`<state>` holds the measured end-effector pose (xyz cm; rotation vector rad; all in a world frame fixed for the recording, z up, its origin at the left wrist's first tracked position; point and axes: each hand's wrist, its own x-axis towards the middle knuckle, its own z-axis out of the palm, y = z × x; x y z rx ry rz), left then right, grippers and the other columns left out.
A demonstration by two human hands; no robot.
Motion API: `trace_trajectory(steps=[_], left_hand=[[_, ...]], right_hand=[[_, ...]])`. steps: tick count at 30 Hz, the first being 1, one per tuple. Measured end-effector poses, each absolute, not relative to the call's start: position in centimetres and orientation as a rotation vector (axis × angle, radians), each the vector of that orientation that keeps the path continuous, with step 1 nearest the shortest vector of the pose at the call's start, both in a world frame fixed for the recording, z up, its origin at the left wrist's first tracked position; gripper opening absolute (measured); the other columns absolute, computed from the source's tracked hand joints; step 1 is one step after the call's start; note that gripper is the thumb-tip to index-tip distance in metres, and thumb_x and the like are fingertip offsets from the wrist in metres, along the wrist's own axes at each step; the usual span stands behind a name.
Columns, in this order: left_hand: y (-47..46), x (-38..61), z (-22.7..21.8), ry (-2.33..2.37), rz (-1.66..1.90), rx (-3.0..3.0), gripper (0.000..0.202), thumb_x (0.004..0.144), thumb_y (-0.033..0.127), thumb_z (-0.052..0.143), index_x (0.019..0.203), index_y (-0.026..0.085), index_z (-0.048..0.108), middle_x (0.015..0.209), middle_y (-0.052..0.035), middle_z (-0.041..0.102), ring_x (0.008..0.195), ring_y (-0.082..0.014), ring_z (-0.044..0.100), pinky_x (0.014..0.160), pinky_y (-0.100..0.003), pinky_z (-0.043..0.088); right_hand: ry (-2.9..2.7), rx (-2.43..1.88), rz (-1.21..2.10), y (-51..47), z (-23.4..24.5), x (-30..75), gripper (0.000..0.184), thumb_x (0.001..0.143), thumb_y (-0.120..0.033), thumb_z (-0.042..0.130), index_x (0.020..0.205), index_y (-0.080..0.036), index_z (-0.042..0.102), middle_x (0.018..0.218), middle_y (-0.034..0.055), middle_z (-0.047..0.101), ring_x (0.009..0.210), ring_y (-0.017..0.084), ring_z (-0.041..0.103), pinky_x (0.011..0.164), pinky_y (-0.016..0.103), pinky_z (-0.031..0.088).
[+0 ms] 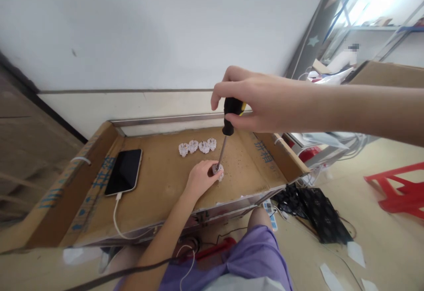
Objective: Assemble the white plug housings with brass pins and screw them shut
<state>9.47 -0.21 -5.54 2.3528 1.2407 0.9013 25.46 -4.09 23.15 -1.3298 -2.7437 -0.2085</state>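
My right hand (241, 99) is closed around the black and yellow handle of a screwdriver (228, 116). Its metal shaft slants down to a small white plastic piece (218, 172), and the tip meets it or nearly so. My left hand (202, 177) pinches that piece against the cardboard surface, its fingers partly covering it. Just beyond, several similar white plastic pieces with metal prongs (198, 146) stand in a row, looking like plug parts.
A phone (123, 171) with a white cable lies at the left of the cardboard-lined table (159, 171), whose raised flaps edge both sides. A white wall (165, 30) rises behind. Black slabs (324, 213) and a red plastic stool (400, 189) are on the floor at right.
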Motion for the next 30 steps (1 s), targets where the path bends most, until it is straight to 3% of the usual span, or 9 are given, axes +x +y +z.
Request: trace_trajectory(steps=[3, 6, 11, 15, 20, 24, 27, 30], left_hand=[[-0.2, 9.5, -5.6, 1.24, 0.904, 2.352, 0.022, 0.08, 0.036, 0.062, 0.097, 0.022, 0.062, 0.092, -0.0006, 0.068, 0.085, -0.0185, 0.06, 0.08, -0.03, 0.046], [-0.2, 9.5, -5.5, 1.234, 0.91, 2.355, 0.023, 0.08, 0.036, 0.062, 0.098, 0.022, 0.062, 0.092, -0.0011, 0.067, 0.084, -0.0186, 0.06, 0.079, -0.03, 0.046], [-0.3, 9.4, -5.5, 1.226, 0.916, 2.365, 0.023, 0.081, 0.036, 0.062, 0.098, 0.021, 0.062, 0.09, -0.0013, 0.067, 0.084, -0.0186, 0.059, 0.08, -0.03, 0.046], [-0.3, 9.4, -5.5, 1.24, 0.913, 2.36, 0.023, 0.08, 0.036, 0.063, 0.098, 0.021, 0.063, 0.091, -0.0012, 0.067, 0.084, -0.019, 0.06, 0.08, -0.03, 0.046], [-0.4, 9.5, -5.2, 1.205, 0.922, 2.375, 0.022, 0.081, 0.034, 0.063, 0.098, 0.021, 0.062, 0.093, -0.0006, 0.068, 0.085, -0.0186, 0.06, 0.08, -0.03, 0.045], [-0.4, 9.5, -5.2, 1.196, 0.946, 2.395, 0.021, 0.08, 0.033, 0.064, 0.097, 0.02, 0.062, 0.093, -0.0007, 0.068, 0.085, -0.0187, 0.06, 0.08, -0.03, 0.045], [-0.3, 9.5, -5.4, 1.186, 0.96, 2.399, 0.021, 0.08, 0.033, 0.063, 0.097, 0.02, 0.062, 0.093, -0.0007, 0.068, 0.085, -0.0186, 0.06, 0.08, -0.03, 0.046], [-0.3, 9.5, -5.5, 1.194, 0.964, 2.406, 0.021, 0.08, 0.033, 0.063, 0.097, 0.02, 0.063, 0.091, -0.0012, 0.068, 0.084, -0.0189, 0.061, 0.08, -0.031, 0.047]], right_hand=[[-2.745, -1.348, -0.227, -4.0, 23.0, 25.7, 0.039, 0.077, -0.028, 0.062, 0.114, -0.026, 0.052, 0.113, 0.0038, 0.049, 0.07, 0.011, 0.053, 0.059, 0.024, 0.036], [-2.731, -1.344, -0.328, -3.9, 22.9, 25.8, 0.037, 0.079, -0.032, 0.061, 0.114, -0.024, 0.053, 0.111, 0.0053, 0.051, 0.077, 0.015, 0.055, 0.061, 0.024, 0.037], [-2.813, -1.31, -0.232, -4.2, 23.4, 25.6, 0.03, 0.076, -0.016, 0.06, 0.105, -0.022, 0.058, 0.109, 0.0052, 0.053, 0.081, 0.015, 0.055, 0.065, 0.026, 0.038], [-2.795, -1.323, -0.187, -4.2, 23.5, 25.8, 0.027, 0.072, -0.014, 0.065, 0.098, -0.022, 0.062, 0.108, 0.0036, 0.055, 0.084, 0.017, 0.057, 0.066, 0.027, 0.041], [-2.694, -1.293, -0.129, -4.0, 23.3, 25.7, 0.013, 0.078, -0.03, 0.065, 0.087, -0.021, 0.066, 0.096, -0.0054, 0.056, 0.078, 0.008, 0.06, 0.066, 0.021, 0.043], [-2.613, -1.25, -0.083, -4.1, 23.5, 25.4, 0.025, 0.081, -0.04, 0.058, 0.075, -0.018, 0.067, 0.084, -0.0085, 0.057, 0.065, 0.0, 0.057, 0.057, 0.016, 0.041], [-2.68, -1.249, -0.239, -4.2, 23.8, 25.4, 0.022, 0.074, -0.039, 0.064, 0.08, -0.018, 0.066, 0.088, -0.0091, 0.056, 0.062, -0.002, 0.054, 0.052, 0.014, 0.037], [-2.765, -1.27, -0.452, -4.4, 24.2, 25.7, 0.023, 0.068, -0.027, 0.069, 0.091, -0.023, 0.064, 0.094, -0.0095, 0.051, 0.066, -0.002, 0.052, 0.054, 0.015, 0.036]])
